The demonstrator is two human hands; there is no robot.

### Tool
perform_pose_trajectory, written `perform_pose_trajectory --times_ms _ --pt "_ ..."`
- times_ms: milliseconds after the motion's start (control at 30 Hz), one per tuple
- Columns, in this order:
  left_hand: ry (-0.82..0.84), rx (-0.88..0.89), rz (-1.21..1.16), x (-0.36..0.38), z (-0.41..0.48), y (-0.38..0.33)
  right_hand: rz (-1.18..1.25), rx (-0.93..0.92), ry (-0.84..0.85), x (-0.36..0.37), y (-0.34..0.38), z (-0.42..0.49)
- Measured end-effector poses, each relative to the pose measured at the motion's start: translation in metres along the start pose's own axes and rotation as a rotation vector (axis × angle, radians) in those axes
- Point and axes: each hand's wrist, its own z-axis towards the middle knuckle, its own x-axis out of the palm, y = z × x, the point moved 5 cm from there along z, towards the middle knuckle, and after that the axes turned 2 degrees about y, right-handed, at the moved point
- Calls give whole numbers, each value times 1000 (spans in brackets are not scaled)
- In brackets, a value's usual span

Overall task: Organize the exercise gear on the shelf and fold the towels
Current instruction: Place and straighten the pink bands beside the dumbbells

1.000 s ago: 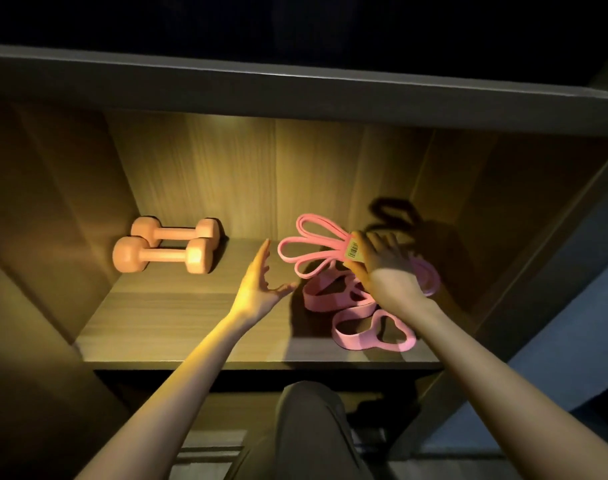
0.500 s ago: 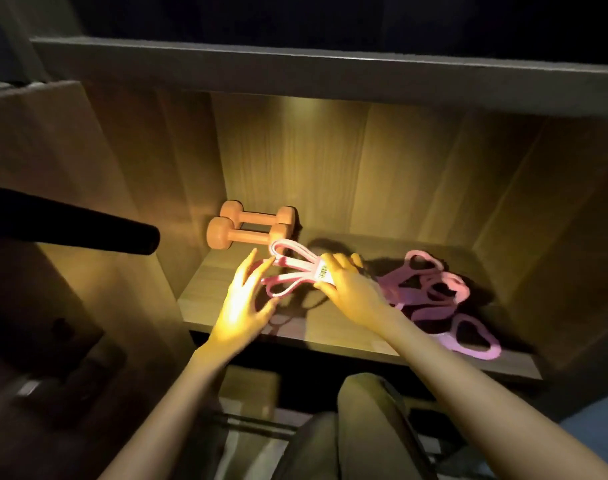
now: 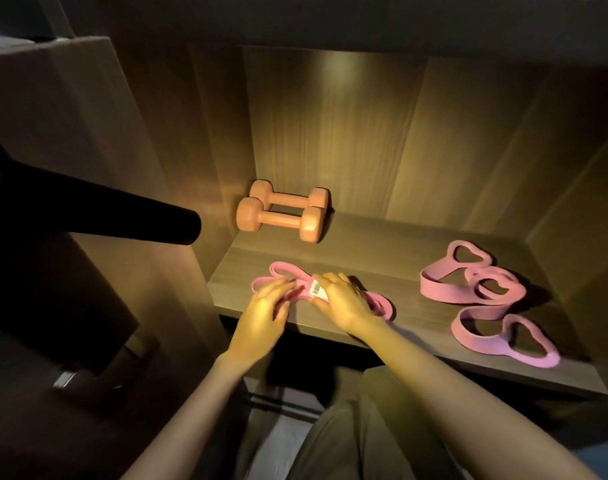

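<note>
A person is leaning over a wooden shelf point(image 3: 382, 258) set inside a dim cabinet, with both bare forearms reaching in from below. A pink folded band point(image 3: 382, 304) is lying near the front edge of the shelf, towards its left side, and both hands are sitting on top of it. The left hand point(image 3: 264, 320) is resting with its fingers nearly straight and spread a little, pressing down on the band's left loops. The right hand point(image 3: 344, 306) is lying just beside it, fingers bending over the middle of the band and gripping it next to a white label point(image 3: 317, 291) with a barcode. The thumb is hiding under the hand, so how far it is wrapping round cannot be told. The two hands are close together, almost touching. The band's right loops are poking out past the right wrist.

Two orange dumbbells point(image 3: 282, 220) are lying side by side at the back left corner, touching each other and sitting close to the side wall. A heap of pink loose bands point(image 3: 475, 289) is sprawling on the right half of the shelf, well apart from the hands, with several loops overlapping one another.

A dark tube point(image 3: 122, 216) is jutting in from the left, outside the cabinet. A trouser leg point(image 3: 347, 427) is showing below the shelf between the forearms.
</note>
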Motion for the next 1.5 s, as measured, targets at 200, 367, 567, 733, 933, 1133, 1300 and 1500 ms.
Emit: perform_pose_trajectory --times_ms 200,367,567,733,933,1133,1300,1500 --pt "-4 101 58 19 6 -18 25 -45 -52 -19 -49 -31" --pt "1 109 173 54 4 -35 18 -10 -38 -31 -92 -70" --pt "67 -32 341 77 4 -26 132 -8 -49 -27 -101 -84" --pt "119 20 455 66 12 -15 162 64 -180 -24 -94 -73" --pt "80 13 298 49 27 -1 194 55 -264 -21 -88 -56" --pt "-20 -108 142 18 46 32 333 7 -376 -18 -60 -22" --pt "-46 -215 70 1 67 55 358 -2 -404 -14 -35 10" --pt "-77 -175 191 -2 89 63 270 -4 -402 -16 -34 25"
